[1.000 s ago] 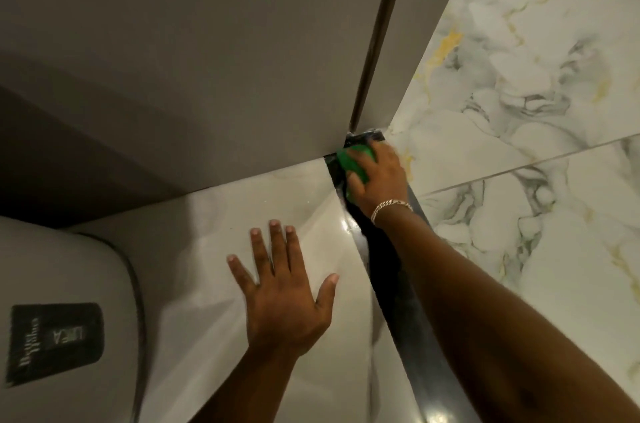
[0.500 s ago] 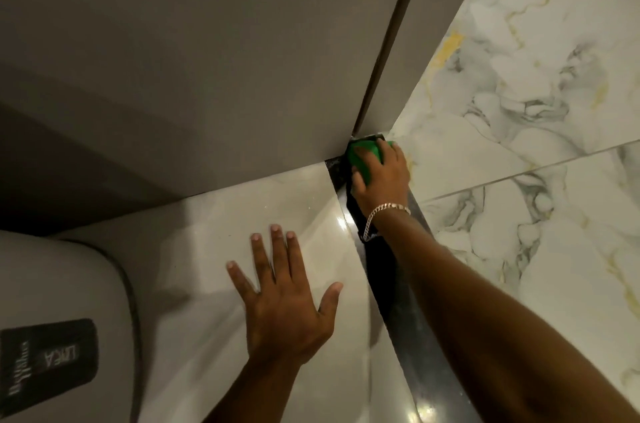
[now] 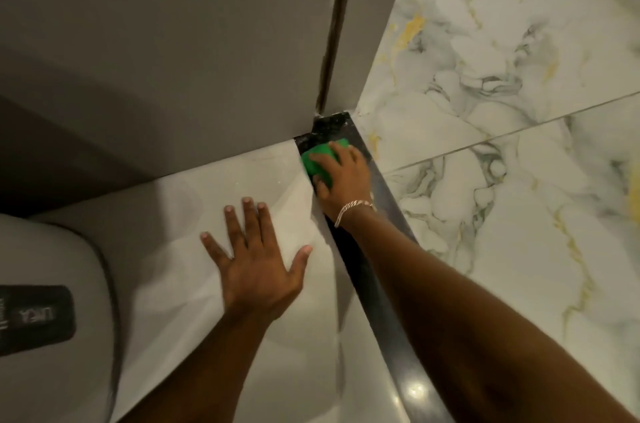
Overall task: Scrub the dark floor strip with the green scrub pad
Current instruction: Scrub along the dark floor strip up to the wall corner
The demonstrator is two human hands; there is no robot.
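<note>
A narrow dark floor strip runs from the grey wall corner toward me, between pale tile on the left and marbled tile on the right. My right hand, with a chain bracelet on the wrist, presses the green scrub pad flat on the strip a little short of its far end. The strip's far end shows pale specks. My left hand lies flat on the pale tile to the left, fingers spread, holding nothing. My right forearm hides much of the strip's near part.
Grey wall panels meet at a dark vertical joint just beyond the strip's end. A white toilet lid with a dark label fills the lower left. White marbled floor tile with grey and gold veins spreads to the right.
My right hand has drawn the pad back a little from the corner along the strip, uncovering the strip's far end. My left hand stays flat on the pale tile.
</note>
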